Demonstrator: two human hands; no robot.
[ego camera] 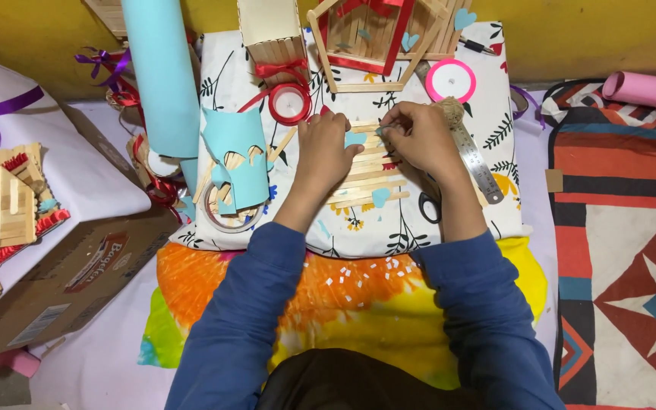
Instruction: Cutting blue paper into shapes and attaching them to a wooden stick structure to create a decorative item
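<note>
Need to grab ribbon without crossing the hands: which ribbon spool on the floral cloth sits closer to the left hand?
The red ribbon spool, just up-left of the left hand. The pink spool lies farther, beyond the right hand near the metal ruler.

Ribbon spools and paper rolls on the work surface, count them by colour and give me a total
Red ribbon spool: 1
Pink ribbon spool: 1
Light blue paper roll: 1
Pink paper roll: 1
Total: 4
</note>
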